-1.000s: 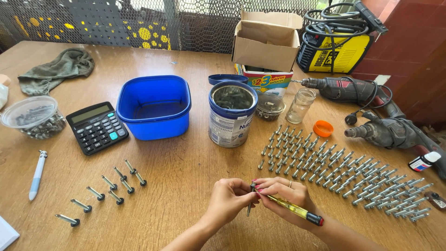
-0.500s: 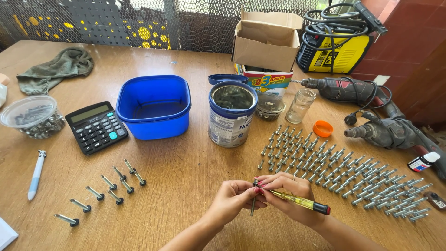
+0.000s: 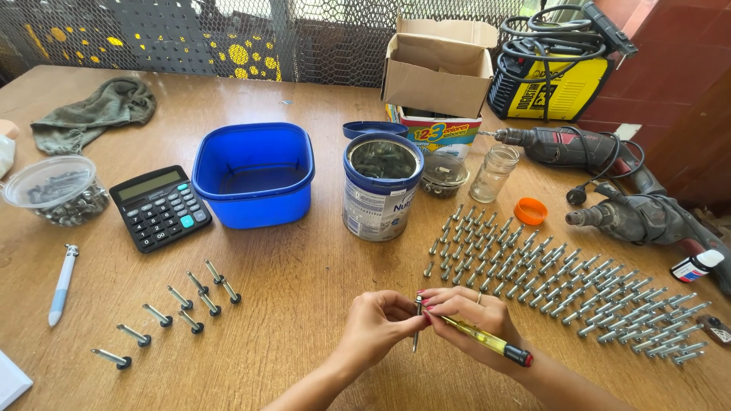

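- At six o'clock on the wooden table point(image 3: 304, 289), your left hand point(image 3: 377, 327) is closed, pinching a single bolt point(image 3: 416, 326) that hangs almost upright between its fingertips.
- Your right hand point(image 3: 472, 320) is curled shut around a yellow-handled screwdriver point(image 3: 487, 341), its fingertips meeting the bolt's top end at the left hand.
- Compared with a second ago, the two hands sit slightly lower and nearer you, the screwdriver handle has tipped farther toward four o'clock, and the bolt has not left the fingers, so the work on it looks unfinished.
- Toward three o'clock lies the large spread of bolts point(image 3: 563, 278) in rows; toward nine o'clock a small group of bolts point(image 3: 171, 312) lies apart.
- Up at twelve o'clock stand an open tin can point(image 3: 381, 190) and a blue tub point(image 3: 255, 175).
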